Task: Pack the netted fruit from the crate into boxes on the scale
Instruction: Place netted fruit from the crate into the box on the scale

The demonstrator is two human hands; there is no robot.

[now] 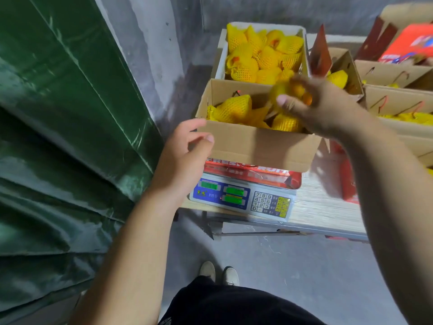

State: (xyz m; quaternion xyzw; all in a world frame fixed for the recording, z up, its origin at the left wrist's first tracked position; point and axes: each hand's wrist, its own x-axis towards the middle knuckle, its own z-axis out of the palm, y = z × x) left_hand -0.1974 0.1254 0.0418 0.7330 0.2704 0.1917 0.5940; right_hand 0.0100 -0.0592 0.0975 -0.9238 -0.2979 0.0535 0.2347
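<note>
Just under the right hand, above the open cardboard box on the scale, a netted fruit is held in curled fingers and thumb; motion blur softens it, so the exact grip is hard to read, but the fingers do wrap it from above with the thumb on the near side. The left hand sits at the box's near left corner, fingers loosely bent, thumb and fingertips around the edge of the cardboard wall, though whether it truly pinches the flap or only steadies it cannot be told. Beyond the right hand, farther from the person, stands the white crate heaped with more netted fruit. To the right of that hand are other boxes, some already holding yellow nets. To do this step well, I would judge that the fruit should be lowered into the gap on the right side of the box, beside the pieces already lying there, rather than dropped, since a fall could bruise it or jolt the scale reading; the left hand should press lightly or not at all, as weight on the wall would falsify the display. The blur hides the held fruit's long axis. The clearest piece already in the box, near the left hand, lies with its long axis running left to right and its loose net tail trailing toward the left wall.
</note>
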